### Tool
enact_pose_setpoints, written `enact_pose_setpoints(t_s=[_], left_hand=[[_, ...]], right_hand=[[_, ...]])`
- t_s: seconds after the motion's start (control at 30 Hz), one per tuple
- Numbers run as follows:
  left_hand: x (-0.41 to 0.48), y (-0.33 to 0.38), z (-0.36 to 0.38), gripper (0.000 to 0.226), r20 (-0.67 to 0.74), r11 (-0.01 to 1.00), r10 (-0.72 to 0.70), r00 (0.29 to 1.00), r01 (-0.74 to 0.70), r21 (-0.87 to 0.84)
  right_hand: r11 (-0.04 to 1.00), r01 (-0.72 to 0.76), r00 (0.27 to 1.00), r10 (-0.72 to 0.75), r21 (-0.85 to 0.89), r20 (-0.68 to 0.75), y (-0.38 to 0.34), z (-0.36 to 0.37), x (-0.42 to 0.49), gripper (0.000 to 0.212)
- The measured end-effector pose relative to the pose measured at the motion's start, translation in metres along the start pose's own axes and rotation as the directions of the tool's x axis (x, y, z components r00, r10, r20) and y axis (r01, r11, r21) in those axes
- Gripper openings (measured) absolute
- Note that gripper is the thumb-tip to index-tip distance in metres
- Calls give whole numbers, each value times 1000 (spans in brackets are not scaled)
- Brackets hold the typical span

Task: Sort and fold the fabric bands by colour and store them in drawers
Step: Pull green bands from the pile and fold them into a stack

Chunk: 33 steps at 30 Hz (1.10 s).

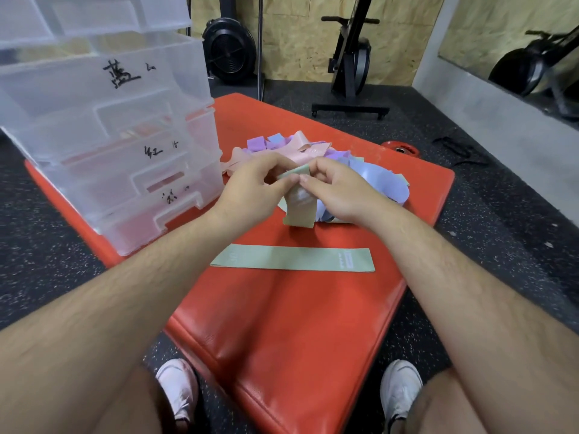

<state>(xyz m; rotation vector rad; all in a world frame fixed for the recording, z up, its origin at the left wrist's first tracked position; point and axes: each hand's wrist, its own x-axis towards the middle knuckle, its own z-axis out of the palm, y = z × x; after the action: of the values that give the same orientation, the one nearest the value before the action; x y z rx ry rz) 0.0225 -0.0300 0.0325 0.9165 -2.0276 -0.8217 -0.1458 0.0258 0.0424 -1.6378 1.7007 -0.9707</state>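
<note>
A green band is pinched mid-fold over the red mat by curled fingers of the left hand and right hand. A second green band is laid flat nearby. A mixed pile beside the drawers is judged left to sort.

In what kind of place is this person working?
Most likely a gym: an upright exercise machine stands on the speckled rubber floor, a red weight plate lies beside the red mat, and a fan-wheel machine stands by the wall.
</note>
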Motion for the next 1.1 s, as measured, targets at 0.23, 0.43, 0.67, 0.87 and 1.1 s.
enact_pose_setpoints(t_s=[0.23, 0.43, 0.67, 0.87, 1.1], left_hand=[[-6, -5, -6, 7, 43, 986, -141, 989, 144, -83], [-9, -12, -18, 5, 113, 987, -137, 984, 145, -67], [-14, -22, -37, 14, 25, 952, -251, 968, 252, -172], [-16, -35, -67, 15, -74, 886, -390, 918, 353, -301], [-25, -48, -68, 21, -15, 870, -442, 897, 425, -248]], right_hand=[[989, -8, 998, 16, -145, 59, 3, 10, 1, 17], [982, 72, 993, -53, -175, 109, 2, 17, 0, 24], [980, 56, 980, -18, -191, 196, 12, 5, 3, 18], [886, -33, 979, 121, -462, 163, 39, -19, 3, 20], [906, -157, 973, 211, -393, 98, 41, -62, -14, 17]])
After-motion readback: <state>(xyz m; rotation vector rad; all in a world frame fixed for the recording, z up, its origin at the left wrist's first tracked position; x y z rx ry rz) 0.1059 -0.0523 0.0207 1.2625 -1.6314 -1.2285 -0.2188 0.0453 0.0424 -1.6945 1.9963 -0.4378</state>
